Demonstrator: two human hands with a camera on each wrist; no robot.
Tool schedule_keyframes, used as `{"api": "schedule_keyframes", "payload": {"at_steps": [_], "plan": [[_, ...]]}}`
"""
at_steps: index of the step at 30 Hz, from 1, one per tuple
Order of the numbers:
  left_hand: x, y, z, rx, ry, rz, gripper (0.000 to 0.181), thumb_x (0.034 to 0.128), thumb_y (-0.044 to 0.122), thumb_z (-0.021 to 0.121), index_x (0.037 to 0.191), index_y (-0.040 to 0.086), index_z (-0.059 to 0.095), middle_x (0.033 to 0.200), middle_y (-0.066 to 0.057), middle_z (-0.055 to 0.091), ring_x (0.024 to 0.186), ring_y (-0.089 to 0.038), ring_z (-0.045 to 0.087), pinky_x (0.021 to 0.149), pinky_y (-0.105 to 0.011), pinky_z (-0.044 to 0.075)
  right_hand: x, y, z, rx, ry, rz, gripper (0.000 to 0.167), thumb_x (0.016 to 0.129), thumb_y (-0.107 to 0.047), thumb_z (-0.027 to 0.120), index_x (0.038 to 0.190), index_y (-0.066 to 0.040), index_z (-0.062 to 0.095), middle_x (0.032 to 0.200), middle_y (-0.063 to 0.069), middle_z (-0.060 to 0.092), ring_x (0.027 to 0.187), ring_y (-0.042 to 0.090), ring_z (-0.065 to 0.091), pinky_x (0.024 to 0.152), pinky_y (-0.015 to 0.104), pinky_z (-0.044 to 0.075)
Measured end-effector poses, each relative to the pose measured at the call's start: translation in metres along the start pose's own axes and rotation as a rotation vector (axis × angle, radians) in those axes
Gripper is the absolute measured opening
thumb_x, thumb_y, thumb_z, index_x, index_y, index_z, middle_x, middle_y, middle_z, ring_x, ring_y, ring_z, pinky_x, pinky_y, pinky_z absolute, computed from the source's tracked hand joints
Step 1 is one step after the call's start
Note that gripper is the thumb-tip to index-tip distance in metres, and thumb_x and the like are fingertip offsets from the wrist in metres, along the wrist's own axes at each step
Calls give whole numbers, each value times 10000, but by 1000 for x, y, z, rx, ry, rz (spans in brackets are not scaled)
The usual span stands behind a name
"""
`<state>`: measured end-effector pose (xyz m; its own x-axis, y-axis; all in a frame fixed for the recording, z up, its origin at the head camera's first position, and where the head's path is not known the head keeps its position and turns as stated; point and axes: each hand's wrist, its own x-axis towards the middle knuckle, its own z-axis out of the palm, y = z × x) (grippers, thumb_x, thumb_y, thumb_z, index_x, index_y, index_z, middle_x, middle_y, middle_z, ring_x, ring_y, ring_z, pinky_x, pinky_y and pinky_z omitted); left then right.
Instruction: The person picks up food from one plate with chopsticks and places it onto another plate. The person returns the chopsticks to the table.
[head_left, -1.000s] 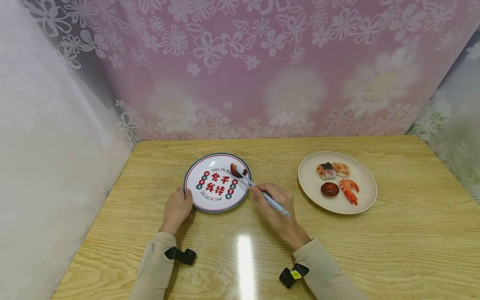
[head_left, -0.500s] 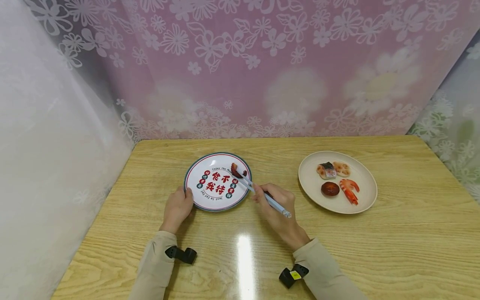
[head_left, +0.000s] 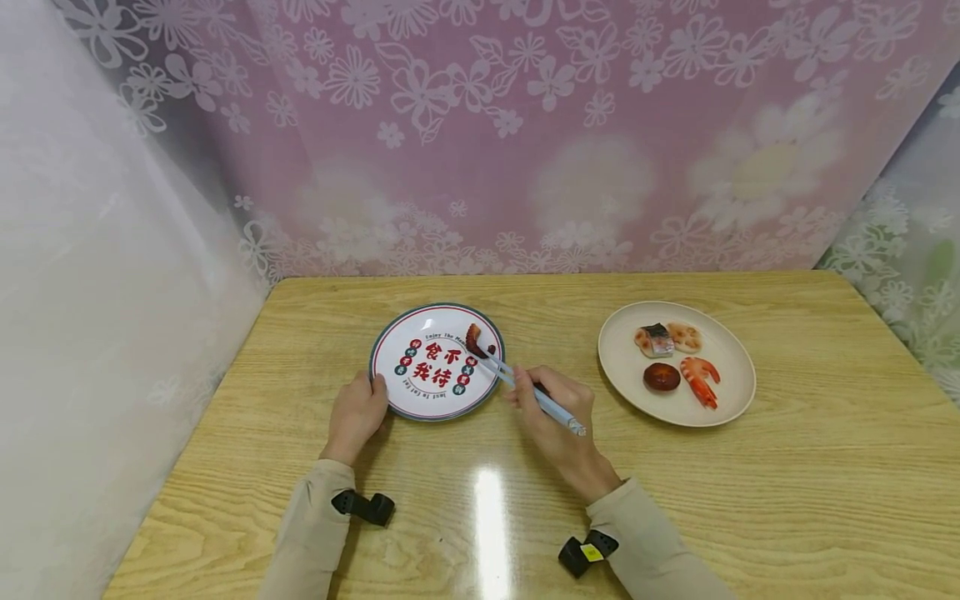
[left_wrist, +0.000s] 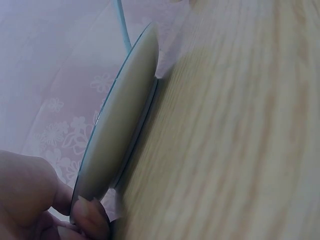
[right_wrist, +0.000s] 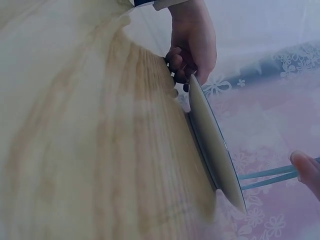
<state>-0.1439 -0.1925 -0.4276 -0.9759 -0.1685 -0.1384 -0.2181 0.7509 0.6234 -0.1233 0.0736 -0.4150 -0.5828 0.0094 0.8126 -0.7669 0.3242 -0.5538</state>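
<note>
Fingers (head_left: 558, 381) still round the chopsticks (head_left: 557, 409)

two plates (head_left: 450, 321) (head_left: 660, 408), two chopsticks (head_left: 557, 410), five foods (head_left: 477, 344) (head_left: 658, 342) (head_left: 686, 337) (head_left: 662, 377) (head_left: 700, 383)

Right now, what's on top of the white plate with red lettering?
A curled, dark-red food piece at the chopsticks' tips, over the plate's right side; whether it touches is unclear. The left hand grips the rim. Whatever lies directly beneath the piece is covered.

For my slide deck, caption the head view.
Left hand grips a printed plate; right hand holds chopsticks at a reddish tentacle-like piece.
</note>
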Motion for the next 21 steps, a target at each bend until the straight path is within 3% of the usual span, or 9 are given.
{"api": "schedule_keyframes", "payload": {"at_steps": [21], "plan": [[-1,2,1,7,-9,-23,373,1033,238,324,1104,-70,522,599,-103,558,445,-183,535,447,-300,397,5,-13,-15,4,-17,51,150,862,44,644,736,-35,666,630,43,672,527,108,644,474,163,470]]}}
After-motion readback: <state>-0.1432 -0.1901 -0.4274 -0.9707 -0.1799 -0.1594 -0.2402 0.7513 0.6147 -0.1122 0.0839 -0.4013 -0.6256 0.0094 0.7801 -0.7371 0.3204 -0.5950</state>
